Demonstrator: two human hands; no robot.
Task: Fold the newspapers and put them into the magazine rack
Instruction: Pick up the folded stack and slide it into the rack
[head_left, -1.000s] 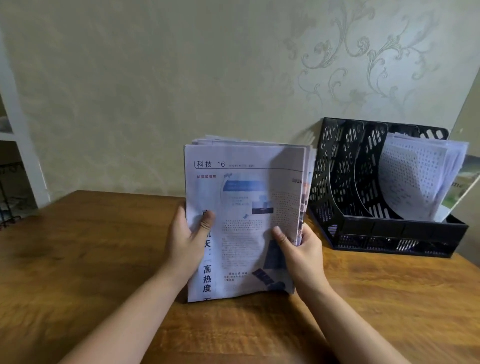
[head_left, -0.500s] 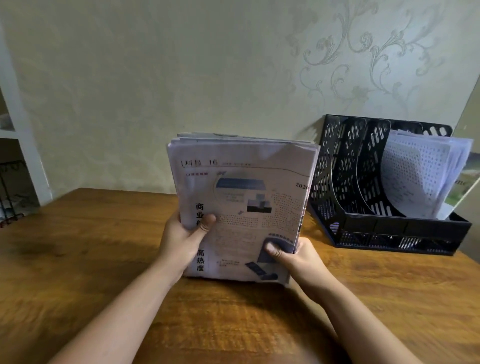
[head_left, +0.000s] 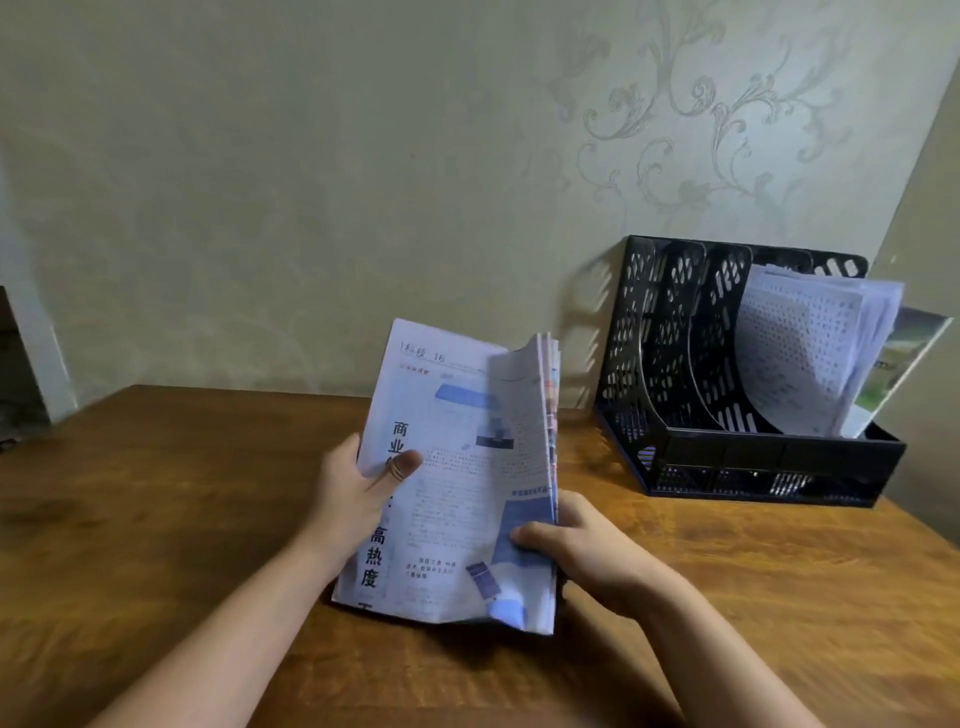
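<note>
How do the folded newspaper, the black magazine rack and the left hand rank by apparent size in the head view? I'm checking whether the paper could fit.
1. Black magazine rack and folded newspaper: alike in apparent size; the newspaper is nearer the camera, so the true order is unsure.
2. Left hand: clearly smallest.

You face a pale wall (head_left: 311, 182) with scrollwork at upper right; a brown wooden table (head_left: 156, 519) fills the lower frame.

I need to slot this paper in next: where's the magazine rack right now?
In the head view, the black magazine rack stands on the wooden table against the wall, right of the folded newspaper held in both hands.
</note>
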